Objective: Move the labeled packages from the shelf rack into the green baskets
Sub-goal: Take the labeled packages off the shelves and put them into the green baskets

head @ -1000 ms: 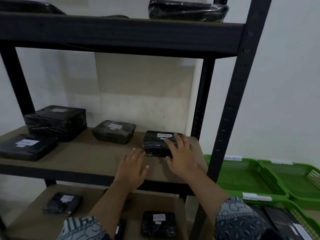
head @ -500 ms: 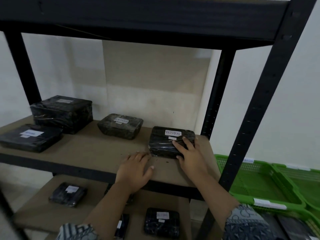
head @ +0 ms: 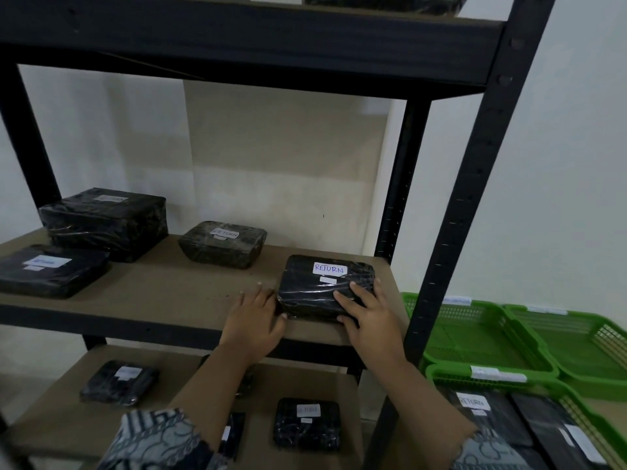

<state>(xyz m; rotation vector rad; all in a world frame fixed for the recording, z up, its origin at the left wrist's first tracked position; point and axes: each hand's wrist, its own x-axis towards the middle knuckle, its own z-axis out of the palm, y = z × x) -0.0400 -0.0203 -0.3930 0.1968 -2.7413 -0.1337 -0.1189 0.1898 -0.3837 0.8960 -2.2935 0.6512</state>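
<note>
White wall backs the head view. A black shelf rack [head: 475, 205] with brown boards fills the frame, and green baskets [head: 475, 337] sit low at 4 o'clock.

Middle shelf [head: 176, 290]: RETURN package [head: 315, 296], black wrap, lies flat near the front edge at the right end, about 5 o'clock from frame centre.
- Right hand [head: 371, 322]: fingers over the top and right side, thumb on the front face, grasping the package.
- Left hand [head: 254, 320]: fingers straight and released, flat on the board, tips touching the package's left side.
- Package looks not yet lifted.

Progress, judged: partway.
- Nearest basket [head: 592, 424] at 5 o'clock holds at least two stowed packages [head: 488, 418], one marked RETURN. The two baskets behind it look empty.
- Left to move: this one; a second labeled package [head: 222, 245], a large package [head: 105, 222] and a flat package [head: 51, 271] at 9 to 10 o'clock.
- Also several on the lower shelf [head: 51, 425] at 6 to 7 o'clock, and one glimpsed on top at 12 o'clock.
</note>
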